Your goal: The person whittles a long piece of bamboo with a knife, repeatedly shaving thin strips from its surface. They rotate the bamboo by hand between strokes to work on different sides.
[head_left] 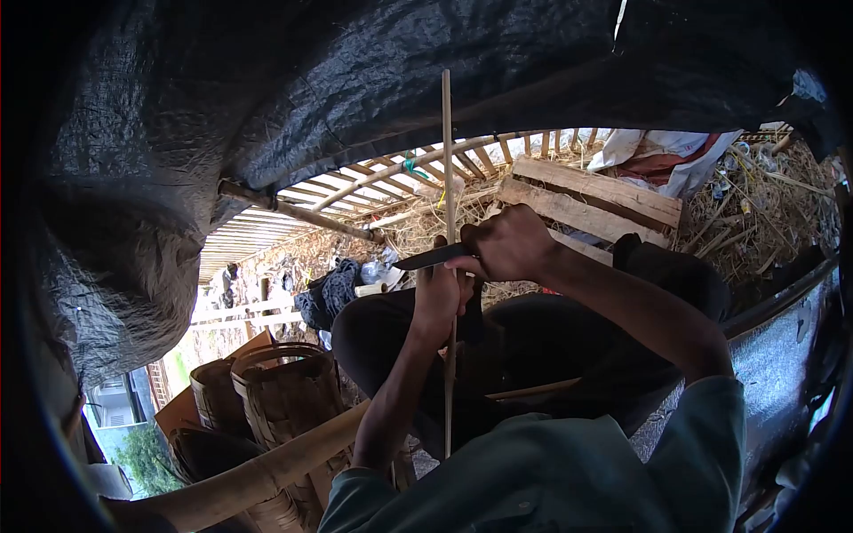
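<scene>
The right hand (515, 242) encloses the grip of the knife (429, 258), which is concealed. The left hand (435, 300) covers a section of the wooden strip (448, 133); the strip's lower end cannot be traced past the shirt (551, 480). The bamboo pole (258, 475) obscures part of the woven baskets (289, 391). The bottom edge crops the shirt; the top edge crops the black tarpaulin (267, 71). Scraps among the straw (755, 195) are too small to identify.

Makeshift open-air workshop: black tarp (133, 178) overhead, woven baskets (289, 395).
</scene>
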`<state>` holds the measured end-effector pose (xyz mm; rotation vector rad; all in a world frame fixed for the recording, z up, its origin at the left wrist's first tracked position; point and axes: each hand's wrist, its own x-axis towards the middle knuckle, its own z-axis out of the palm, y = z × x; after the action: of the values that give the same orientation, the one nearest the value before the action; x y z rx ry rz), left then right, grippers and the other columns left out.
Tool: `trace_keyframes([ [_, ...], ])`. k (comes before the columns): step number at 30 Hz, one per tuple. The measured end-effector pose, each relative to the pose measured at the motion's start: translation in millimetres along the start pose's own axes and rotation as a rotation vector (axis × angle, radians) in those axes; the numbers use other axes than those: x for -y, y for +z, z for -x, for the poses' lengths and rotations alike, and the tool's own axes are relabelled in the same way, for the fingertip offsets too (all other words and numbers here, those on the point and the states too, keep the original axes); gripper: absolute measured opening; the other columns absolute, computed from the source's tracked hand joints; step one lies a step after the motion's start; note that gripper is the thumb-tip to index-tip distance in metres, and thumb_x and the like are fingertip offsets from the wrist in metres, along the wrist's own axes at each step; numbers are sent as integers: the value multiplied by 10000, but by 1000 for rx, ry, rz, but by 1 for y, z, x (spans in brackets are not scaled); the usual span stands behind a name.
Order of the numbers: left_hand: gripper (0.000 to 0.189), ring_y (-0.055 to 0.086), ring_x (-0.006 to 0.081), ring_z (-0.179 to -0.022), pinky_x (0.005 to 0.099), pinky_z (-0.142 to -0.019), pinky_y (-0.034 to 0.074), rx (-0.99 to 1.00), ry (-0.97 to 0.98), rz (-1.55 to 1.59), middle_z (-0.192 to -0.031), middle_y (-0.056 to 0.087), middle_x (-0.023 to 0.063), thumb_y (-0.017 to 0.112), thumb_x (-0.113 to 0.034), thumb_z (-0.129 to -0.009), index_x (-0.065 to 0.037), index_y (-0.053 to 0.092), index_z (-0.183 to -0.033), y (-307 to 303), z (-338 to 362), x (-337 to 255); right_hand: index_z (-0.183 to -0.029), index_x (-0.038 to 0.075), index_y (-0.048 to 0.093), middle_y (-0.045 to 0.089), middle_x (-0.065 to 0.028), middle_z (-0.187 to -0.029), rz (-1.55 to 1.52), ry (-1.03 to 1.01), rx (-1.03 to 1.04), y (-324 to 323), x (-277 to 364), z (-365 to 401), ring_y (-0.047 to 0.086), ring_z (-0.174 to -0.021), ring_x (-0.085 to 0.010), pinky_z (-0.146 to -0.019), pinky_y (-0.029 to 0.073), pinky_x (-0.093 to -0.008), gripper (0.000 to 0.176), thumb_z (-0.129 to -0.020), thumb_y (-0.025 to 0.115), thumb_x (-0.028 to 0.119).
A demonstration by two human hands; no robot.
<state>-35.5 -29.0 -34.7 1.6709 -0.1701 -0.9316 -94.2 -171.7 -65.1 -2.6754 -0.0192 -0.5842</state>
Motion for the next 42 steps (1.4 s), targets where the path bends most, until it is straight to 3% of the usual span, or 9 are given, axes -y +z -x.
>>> trace_keyframes([
  [7, 418, 238, 81, -290, 235, -279, 205, 36, -4, 31, -459, 285, -25, 239, -349, -1014, -119, 388, -699, 16, 17, -1, -598, 46, 659, 590, -158, -511, 170, 441, -67, -43, -76, -44, 644, -525, -335, -494, 531, -415, 673, -926, 377, 561],
  [8, 418, 238, 82, -290, 235, -278, 208, 43, -7, 31, -460, 285, -25, 241, -351, -1014, -118, 387, -699, 17, 14, -4, -564, 37, 641, 577, -171, -493, 251, 362, -310, -32, -97, -44, 642, -524, -346, -481, 530, -418, 689, -929, 372, 557],
  [11, 414, 238, 83, -294, 235, -278, 213, 53, 1, 50, -470, 291, -26, 241, -351, -1015, -117, 387, -706, 17, 10, -8, -537, 36, 621, 561, -169, -474, 236, 504, -245, -54, -104, -48, 633, -508, -345, -450, 518, -414, 692, -925, 386, 558],
  [16, 404, 238, 82, -307, 239, -284, 213, 80, 3, 99, -492, 303, -25, 241, -343, -1017, -114, 395, -722, 12, 6, -5, -486, 40, 580, 511, -149, -405, 205, 347, -421, -43, -98, -43, 581, -388, -319, -345, 464, -392, 650, -922, 458, 506],
  [24, 399, 238, 81, -309, 238, -292, 205, 85, -10, 161, -498, 304, -23, 241, -333, -1019, -104, 409, -738, 5, 7, -9, -700, 67, 658, 585, -66, -506, 183, 179, -73, -39, -35, -27, 608, -442, -233, -437, 494, -335, 548, -892, 478, 548],
  [28, 424, 282, 94, -304, 244, -291, 229, 96, -3, 157, -473, 318, -6, 243, -330, -1022, -80, 445, -745, 2, 7, -10, -669, 83, 590, 575, -31, -497, 166, 24, -200, -28, -23, -18, 581, -405, -197, -391, 439, -318, 510, -854, 532, 555],
  [34, 381, 298, 94, -317, 236, -309, 264, 63, -2, 131, -499, 371, -1, 277, -309, -998, -56, 502, -823, 1, 8, -9, -777, 68, 617, 567, -36, -521, 170, 13, -156, -29, -19, -12, 580, -430, -205, -435, 475, -333, 470, -828, 586, 534],
  [37, 354, 356, 103, -336, 243, -327, 311, -40, 27, 62, -514, 428, 16, 329, -289, -970, -20, 559, -951, 7, 12, -14, -657, 83, 573, 558, -28, -482, 187, -47, -274, -32, -21, -14, 574, -400, -190, -394, 442, -316, 503, -850, 547, 548],
  [42, 319, 410, 96, -371, 242, -354, 349, -10, 62, 59, -574, 483, 13, 385, -270, -956, -34, 593, -1010, 4, 12, -9, -689, 62, 593, 571, -64, -504, 7, 179, -13, -48, -24, -17, 607, -470, -240, -476, 484, -362, 510, -905, 482, 511],
])
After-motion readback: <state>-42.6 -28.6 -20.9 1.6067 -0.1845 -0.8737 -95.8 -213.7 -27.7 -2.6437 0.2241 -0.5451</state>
